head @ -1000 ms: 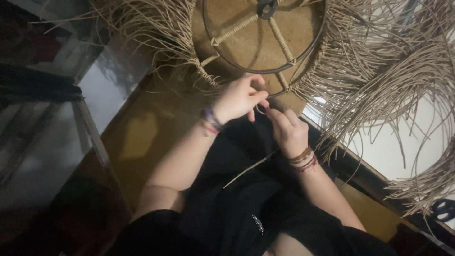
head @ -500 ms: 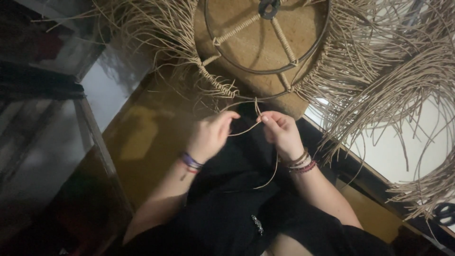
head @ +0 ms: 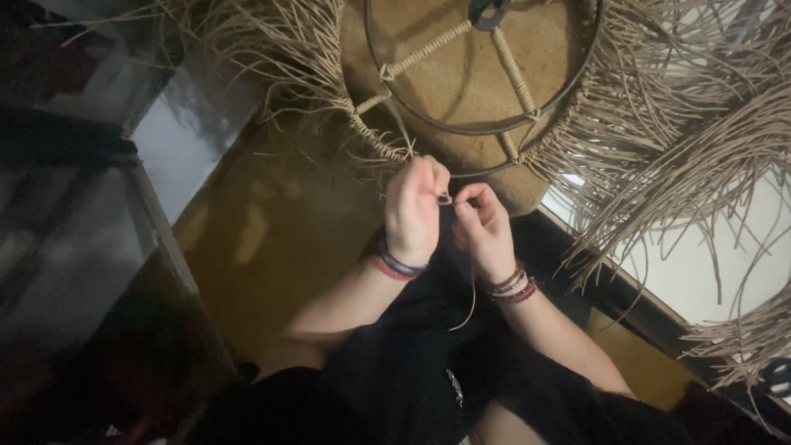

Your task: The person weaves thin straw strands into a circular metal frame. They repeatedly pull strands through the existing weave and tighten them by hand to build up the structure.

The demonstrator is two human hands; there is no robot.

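A round dark metal frame [head: 461,128] with spokes wrapped in tan cord lies ahead of me, fringed with long loose straw-coloured strands [head: 659,140]. My left hand [head: 414,210] and my right hand [head: 484,227] are close together just below the frame's near rim. Both pinch one thin tan strand [head: 470,309] between their fingertips; its loose end hangs down over my black-clothed lap. Bracelets circle both wrists.
A dark glass-topped table [head: 91,239] with a metal edge stands at the left. The yellow-brown floor [head: 272,239] lies under my arms. A white surface [head: 700,264] shows at the right beneath more hanging strands [head: 741,338].
Both hands have come closer together by the frame's rim. The strand that stretched between them is now pinched short, with its tail hanging down.
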